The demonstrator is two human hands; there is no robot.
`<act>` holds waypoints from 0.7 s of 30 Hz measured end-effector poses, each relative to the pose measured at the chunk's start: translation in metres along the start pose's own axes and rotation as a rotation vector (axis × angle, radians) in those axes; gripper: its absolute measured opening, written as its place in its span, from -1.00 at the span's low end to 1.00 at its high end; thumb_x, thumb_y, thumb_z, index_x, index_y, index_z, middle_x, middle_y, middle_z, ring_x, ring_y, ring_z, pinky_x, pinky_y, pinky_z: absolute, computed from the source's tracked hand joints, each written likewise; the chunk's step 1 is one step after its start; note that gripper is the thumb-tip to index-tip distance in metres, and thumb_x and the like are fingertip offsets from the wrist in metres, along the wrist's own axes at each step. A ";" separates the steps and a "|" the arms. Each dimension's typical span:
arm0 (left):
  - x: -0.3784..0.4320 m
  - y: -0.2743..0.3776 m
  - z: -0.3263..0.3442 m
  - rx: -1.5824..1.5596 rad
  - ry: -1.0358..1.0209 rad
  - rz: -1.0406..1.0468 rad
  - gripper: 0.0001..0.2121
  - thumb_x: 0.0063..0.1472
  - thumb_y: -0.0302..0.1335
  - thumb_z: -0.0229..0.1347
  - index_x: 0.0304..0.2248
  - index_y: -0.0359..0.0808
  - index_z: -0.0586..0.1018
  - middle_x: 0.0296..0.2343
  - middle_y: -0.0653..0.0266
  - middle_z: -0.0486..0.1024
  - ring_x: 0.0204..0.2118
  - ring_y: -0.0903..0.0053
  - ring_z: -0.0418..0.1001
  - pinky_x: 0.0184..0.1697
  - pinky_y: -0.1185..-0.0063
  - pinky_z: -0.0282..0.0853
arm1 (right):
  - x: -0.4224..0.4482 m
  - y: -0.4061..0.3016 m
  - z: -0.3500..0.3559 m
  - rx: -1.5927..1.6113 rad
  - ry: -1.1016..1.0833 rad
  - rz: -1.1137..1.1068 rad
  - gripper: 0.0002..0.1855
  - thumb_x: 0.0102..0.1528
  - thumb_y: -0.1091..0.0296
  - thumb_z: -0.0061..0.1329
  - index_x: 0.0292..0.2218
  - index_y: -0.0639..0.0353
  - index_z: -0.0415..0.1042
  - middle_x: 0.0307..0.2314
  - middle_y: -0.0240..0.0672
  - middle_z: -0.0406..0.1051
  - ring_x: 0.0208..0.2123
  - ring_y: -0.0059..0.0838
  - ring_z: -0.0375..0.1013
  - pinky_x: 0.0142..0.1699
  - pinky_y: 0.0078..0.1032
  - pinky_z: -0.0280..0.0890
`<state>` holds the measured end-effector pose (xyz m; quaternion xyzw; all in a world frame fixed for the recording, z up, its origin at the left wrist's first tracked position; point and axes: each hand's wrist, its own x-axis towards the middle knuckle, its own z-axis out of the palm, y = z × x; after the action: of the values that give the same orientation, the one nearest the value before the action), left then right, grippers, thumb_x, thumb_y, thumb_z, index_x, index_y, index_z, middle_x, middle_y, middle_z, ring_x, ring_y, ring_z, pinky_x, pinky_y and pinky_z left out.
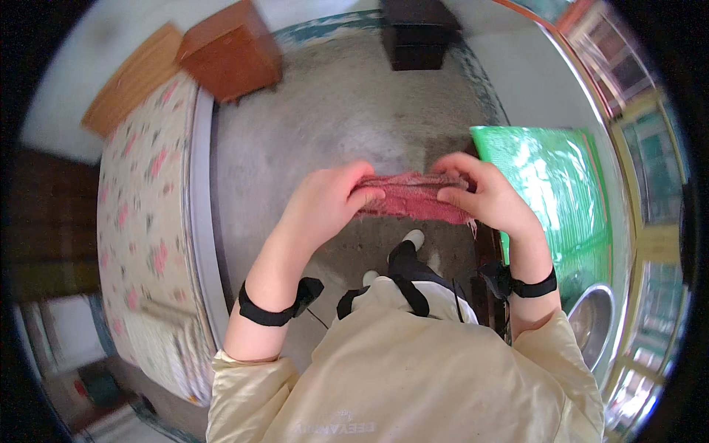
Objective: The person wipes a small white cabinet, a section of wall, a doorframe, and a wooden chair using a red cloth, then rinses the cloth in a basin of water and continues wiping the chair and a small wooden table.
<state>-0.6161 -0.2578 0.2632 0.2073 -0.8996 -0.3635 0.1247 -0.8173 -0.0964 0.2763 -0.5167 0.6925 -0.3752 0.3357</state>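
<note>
A folded red cloth (412, 196) with frayed edges is stretched between my two hands, in front of my body and above the floor. My left hand (338, 196) grips its left end, thumb on the near side and fingers curled over the far side. The cloth's right end is pinched by my right hand (476, 191) in the same way, and loose threads hang beside that thumb. Parts of both ends are hidden under the fingers.
On the left stands a bed with a floral cover (144, 183); an orange-brown cabinet (232, 52) is beyond it. A black cabinet (418, 39) stands at the far wall. To the right are a green plastic-covered surface (545, 188) and a metal basin (591, 326).
</note>
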 end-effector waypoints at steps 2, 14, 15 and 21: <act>0.045 0.022 0.015 0.129 -0.194 0.079 -0.78 0.02 -0.45 0.20 -0.37 -0.30 0.42 -0.62 0.25 0.46 -0.52 0.54 0.42 -0.44 0.53 0.29 | -0.014 0.023 -0.041 0.022 0.020 0.088 -0.78 0.00 0.41 0.04 -0.30 0.26 0.36 -0.58 -0.38 0.34 -0.57 -0.61 0.29 -0.47 -0.59 0.20; 0.229 0.127 0.163 -0.538 -1.521 0.138 -0.49 0.05 -0.65 -0.07 0.05 -0.39 0.20 -0.11 0.28 0.33 -0.09 0.64 0.28 0.00 0.63 0.19 | -0.158 0.143 -0.145 0.112 0.943 0.426 -0.79 -0.04 0.33 0.14 -0.50 0.28 0.43 -0.70 -0.52 0.29 -0.61 -0.72 0.21 -0.50 -0.67 0.15; 0.234 0.134 0.175 -0.522 -1.567 0.159 -0.49 0.05 -0.65 -0.07 0.05 -0.39 0.20 -0.11 0.28 0.33 -0.09 0.64 0.28 0.00 0.63 0.19 | -0.171 0.145 -0.145 0.182 1.029 0.430 -0.78 -0.05 0.32 0.15 -0.50 0.29 0.43 -0.70 -0.52 0.29 -0.60 -0.73 0.20 -0.50 -0.67 0.15; 0.259 0.160 0.246 -0.256 -1.421 0.582 -0.43 0.07 -0.80 -0.19 0.12 -0.30 0.18 -0.07 0.13 0.35 0.01 0.42 0.31 0.06 0.52 0.21 | -0.257 0.121 -0.142 0.443 1.160 0.504 -0.86 0.07 0.37 0.00 -0.44 0.25 0.39 -0.61 -0.61 0.27 -0.52 -0.82 0.20 -0.44 -0.74 0.14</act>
<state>-0.9820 -0.1260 0.2219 -0.3359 -0.7328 -0.4630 -0.3686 -0.9329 0.1987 0.2611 0.0275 0.7667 -0.6358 0.0845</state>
